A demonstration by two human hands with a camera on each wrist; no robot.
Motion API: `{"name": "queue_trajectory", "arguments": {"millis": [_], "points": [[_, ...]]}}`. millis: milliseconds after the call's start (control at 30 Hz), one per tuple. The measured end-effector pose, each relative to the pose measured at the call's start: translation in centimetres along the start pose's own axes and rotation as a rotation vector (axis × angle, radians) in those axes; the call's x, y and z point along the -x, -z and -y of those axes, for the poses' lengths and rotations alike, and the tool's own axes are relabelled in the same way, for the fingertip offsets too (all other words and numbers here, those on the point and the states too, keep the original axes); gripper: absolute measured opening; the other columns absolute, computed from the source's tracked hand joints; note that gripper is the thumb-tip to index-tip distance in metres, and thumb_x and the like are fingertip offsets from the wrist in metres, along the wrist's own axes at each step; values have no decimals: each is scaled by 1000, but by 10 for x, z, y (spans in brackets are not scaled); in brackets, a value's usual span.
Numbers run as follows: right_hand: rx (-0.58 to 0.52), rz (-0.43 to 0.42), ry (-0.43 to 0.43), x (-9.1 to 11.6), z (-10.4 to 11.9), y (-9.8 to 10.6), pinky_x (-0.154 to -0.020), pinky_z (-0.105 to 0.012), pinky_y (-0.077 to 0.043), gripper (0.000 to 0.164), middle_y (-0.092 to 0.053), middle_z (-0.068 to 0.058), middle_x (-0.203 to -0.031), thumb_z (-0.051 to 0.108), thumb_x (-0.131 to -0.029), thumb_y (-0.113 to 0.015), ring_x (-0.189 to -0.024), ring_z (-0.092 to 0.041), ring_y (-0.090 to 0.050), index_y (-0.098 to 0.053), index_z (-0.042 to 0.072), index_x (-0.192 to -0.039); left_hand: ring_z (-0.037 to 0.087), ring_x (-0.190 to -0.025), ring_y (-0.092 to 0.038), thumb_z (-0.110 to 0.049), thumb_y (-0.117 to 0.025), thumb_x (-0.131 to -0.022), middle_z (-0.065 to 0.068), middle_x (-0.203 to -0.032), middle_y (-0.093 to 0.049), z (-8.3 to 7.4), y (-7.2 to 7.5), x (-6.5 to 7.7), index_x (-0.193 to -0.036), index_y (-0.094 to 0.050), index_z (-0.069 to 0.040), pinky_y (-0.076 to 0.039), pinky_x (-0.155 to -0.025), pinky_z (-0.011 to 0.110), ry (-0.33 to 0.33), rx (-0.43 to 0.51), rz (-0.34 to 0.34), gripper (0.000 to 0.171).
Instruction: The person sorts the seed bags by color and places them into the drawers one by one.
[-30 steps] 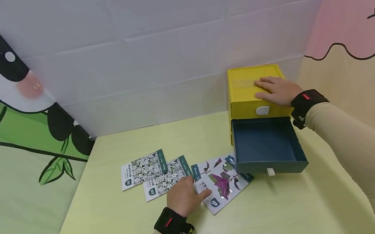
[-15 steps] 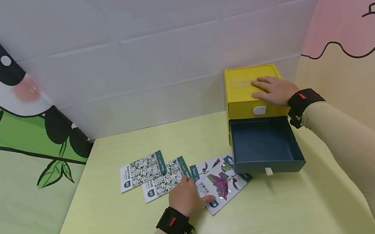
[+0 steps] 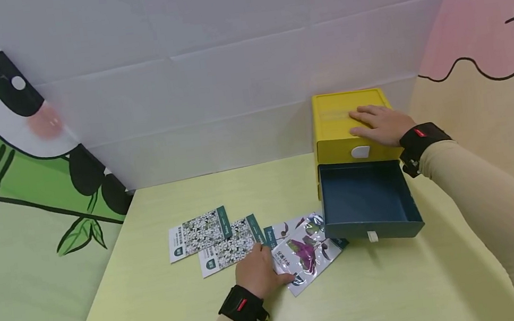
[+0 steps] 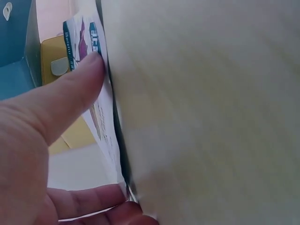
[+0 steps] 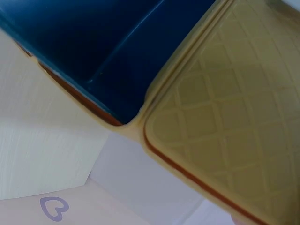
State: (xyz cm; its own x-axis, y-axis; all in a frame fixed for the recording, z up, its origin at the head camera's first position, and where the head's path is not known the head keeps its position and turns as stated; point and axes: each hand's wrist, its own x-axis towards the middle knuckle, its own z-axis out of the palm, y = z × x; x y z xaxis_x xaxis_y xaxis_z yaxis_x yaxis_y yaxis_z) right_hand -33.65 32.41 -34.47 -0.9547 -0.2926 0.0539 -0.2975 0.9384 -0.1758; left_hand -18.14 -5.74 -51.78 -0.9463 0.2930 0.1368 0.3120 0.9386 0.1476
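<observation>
Nearest me, my left hand (image 3: pixel 258 272) has its thumb on the face of the front purple-flower packet (image 3: pixel 307 256) and its fingers curled at the edge, so I am pinching the packet by its near left end, over the tabletop (image 3: pixel 141 314). It overlaps the rear purple-flower packet (image 3: pixel 281 230); my risk there is bringing both up together if my fingers catch the lower edge too. The film looks glossy, so a pinch this close to the end could slip or let the far end sag. Just left, the near white-flower packet (image 3: pixel 231 246) lies partly under the far white-flower packet (image 3: pixel 200 231), and my knuckles could nudge it. The pulled-out blue drawer (image 3: pixel 349 229) hides the purple packets' far right parts; whether they touch it I can't tell, but lifting straight up could snag them on its corner. Beyond, my right hand (image 3: pixel 385 126) rests spread on the yellow cabinet (image 3: pixel 333 150); too little pressure there, and a knock on the drawer could shift everything.
</observation>
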Motion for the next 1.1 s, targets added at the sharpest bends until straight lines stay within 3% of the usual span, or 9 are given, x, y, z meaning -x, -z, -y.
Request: {"name": "queue_trajectory", "arguments": {"millis": [233,633,767,933,1100], "points": [[3,8,-8,2,2,1,-107,-64,-17,74,-21,-22,-155,58,-98,-35,-140,-45,-17,-24,9,-153,12,-51,-40,-65,-83,-55,0,-73,-44,5,-6,3,-94,-51,-5,-32,-41,26,-11,61,-49,78],[-9,9,-13,2,-1,0,-107,-64,-15,77,-20,-21,-155,62,-97,-33,-140,-44,-16,-24,11,-153,10,-54,-47,-38,-89,-63,-6,-70,-51,11,5,2,-103,-48,-10,-36,-47,27,105,356,21,64],[-9,5,-12,2,-1,-2,-107,-64,-16,77,-20,-20,-155,63,-96,-33,-141,-44,-16,-24,11,-153,10,-57,-50,-26,-86,-71,-3,-73,-56,14,7,2,-106,-47,-10,-39,-49,27,105,442,4,55],[-6,-3,-22,1,0,-2,-107,-64,-17,78,-20,-20,-155,64,-96,-32,-141,-44,-17,-24,12,-153,10,-61,-54,-13,-77,-80,2,-79,-62,18,10,2,-108,-45,-11,-42,-50,24,88,539,-66,43],[5,-6,-27,1,2,-2,-107,-64,-18,78,-21,-19,-155,65,-95,-32,-141,-43,-17,-24,13,-153,12,-66,-54,-8,-70,-85,4,-85,-62,19,17,4,-110,-45,-12,-43,-52,24,97,629,-77,35]]}}
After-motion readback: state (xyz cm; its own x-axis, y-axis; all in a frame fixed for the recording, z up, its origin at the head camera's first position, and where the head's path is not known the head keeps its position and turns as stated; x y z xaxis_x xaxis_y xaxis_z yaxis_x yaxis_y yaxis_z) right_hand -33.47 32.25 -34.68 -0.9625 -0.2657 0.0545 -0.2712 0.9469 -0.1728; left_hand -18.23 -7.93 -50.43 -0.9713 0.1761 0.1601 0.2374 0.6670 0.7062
